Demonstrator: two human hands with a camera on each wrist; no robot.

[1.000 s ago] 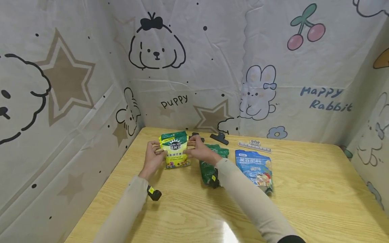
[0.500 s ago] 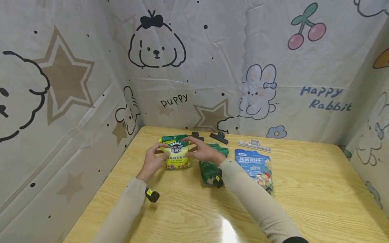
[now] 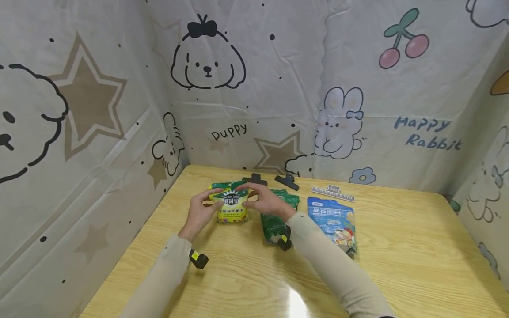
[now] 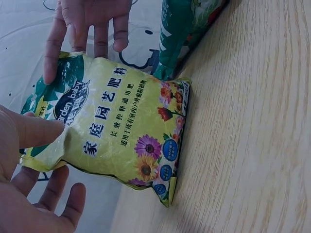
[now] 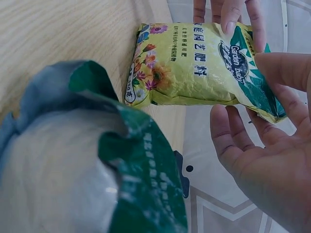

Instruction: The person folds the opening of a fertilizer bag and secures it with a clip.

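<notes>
A yellow and green fertilizer bag (image 3: 232, 212) stands upright at the back left of the table, printed with flowers along its base. On its left side my left hand (image 3: 200, 214) pinches the upper part, thumb lying across the front and fingers behind. My right hand (image 3: 268, 201) holds the opposite upper corner; one digit overlaps the green top band (image 5: 260, 87), while other fingers pass behind the edge. In the left wrist view the bag's lower edge is at the wood. A dark green bag (image 3: 274, 225) is just right of it, partly covered by my right wrist.
A blue fertilizer bag (image 3: 330, 218) lies further right, beside my right sleeve. Along the back edge are two black clips, one (image 3: 256, 179) behind my right hand and another (image 3: 287, 181), plus a clip with a piano-key pattern (image 3: 333, 193). Printed cloth walls surround the table (image 3: 405, 256).
The yellow bag's top now sits lower and the bag looks shorter than a second ago. My right hand's fingers have shifted from its side onto the upper corner.
</notes>
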